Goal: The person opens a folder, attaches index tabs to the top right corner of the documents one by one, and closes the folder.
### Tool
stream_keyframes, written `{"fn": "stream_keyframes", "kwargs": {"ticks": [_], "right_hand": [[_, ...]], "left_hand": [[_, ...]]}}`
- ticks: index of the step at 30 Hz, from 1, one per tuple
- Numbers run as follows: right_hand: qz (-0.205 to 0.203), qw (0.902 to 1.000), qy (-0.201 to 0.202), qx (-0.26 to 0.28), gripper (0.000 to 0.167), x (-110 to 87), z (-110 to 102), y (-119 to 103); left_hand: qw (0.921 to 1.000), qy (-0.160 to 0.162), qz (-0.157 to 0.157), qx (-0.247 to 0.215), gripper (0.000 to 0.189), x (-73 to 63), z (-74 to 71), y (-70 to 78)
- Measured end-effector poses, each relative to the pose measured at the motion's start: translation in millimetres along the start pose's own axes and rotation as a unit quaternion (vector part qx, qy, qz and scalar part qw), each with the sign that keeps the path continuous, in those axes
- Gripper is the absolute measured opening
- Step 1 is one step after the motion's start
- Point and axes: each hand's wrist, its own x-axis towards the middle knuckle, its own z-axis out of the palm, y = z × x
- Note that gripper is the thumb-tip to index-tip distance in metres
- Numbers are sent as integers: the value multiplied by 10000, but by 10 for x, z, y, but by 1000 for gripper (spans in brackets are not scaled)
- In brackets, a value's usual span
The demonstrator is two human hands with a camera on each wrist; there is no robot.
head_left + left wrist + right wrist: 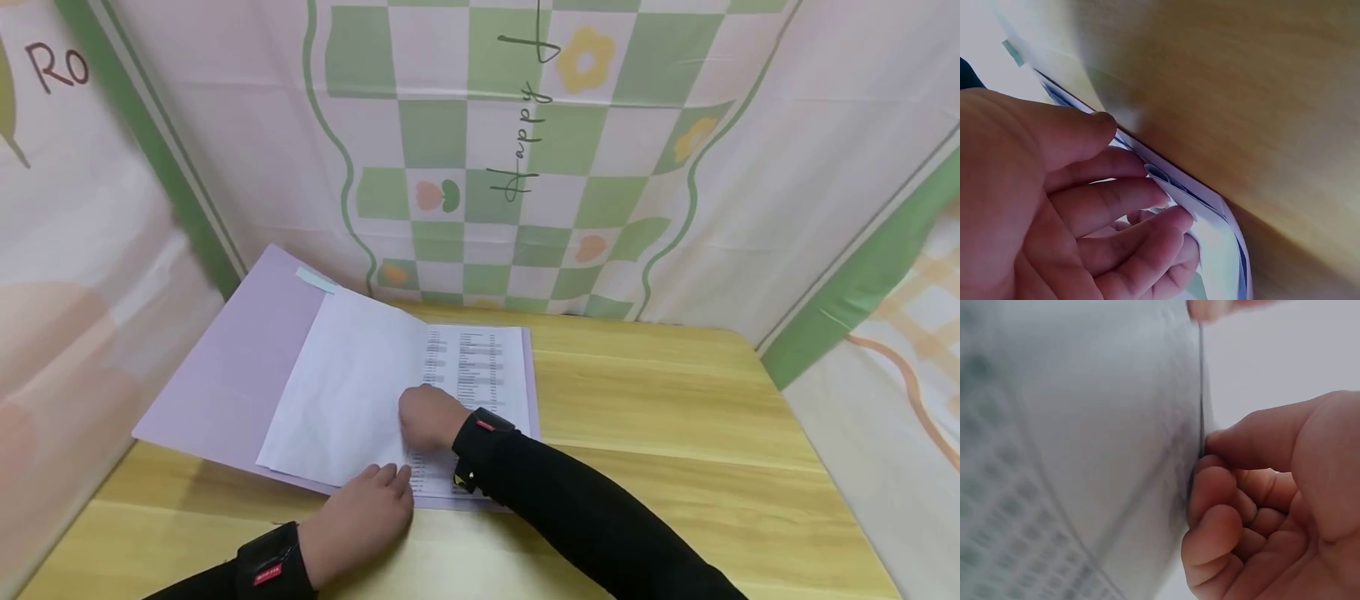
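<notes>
A light purple folder (225, 358) lies spread on the table, its left cover raised toward the wall. Inside are a blank white sheet (352, 375), turned to the left, and a page printed with table rows (506, 375). My right hand (430, 417) is near the fold, and in the right wrist view its thumb and curled fingers pinch the sheet's edge (1202, 381). At the folder's bottom edge (1185, 181) rests my left hand (363, 512), fingers loosely bent over the paper, thumb beside the edge. My right hand covers part of the printed rows.
The wooden table (652, 417) extends to the right of the folder. Behind it hangs a green-and-white checked cloth (491, 200), with more patterned cloth on the left and right sides. A pale green strip (317, 280) sits at the top of the left cover.
</notes>
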Motion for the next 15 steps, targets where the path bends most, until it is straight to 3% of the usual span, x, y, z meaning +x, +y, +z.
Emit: {"fn": "stream_keyframes", "kwargs": {"ticks": [6, 15], "right_hand": [[442, 9988, 199, 38, 16, 257, 6, 218], [676, 9969, 386, 66, 10, 656, -70, 498]], "left_hand": [[9993, -345, -36, -132, 23, -1, 2, -2], [9969, -698, -130, -331, 28, 15, -37, -17]]}}
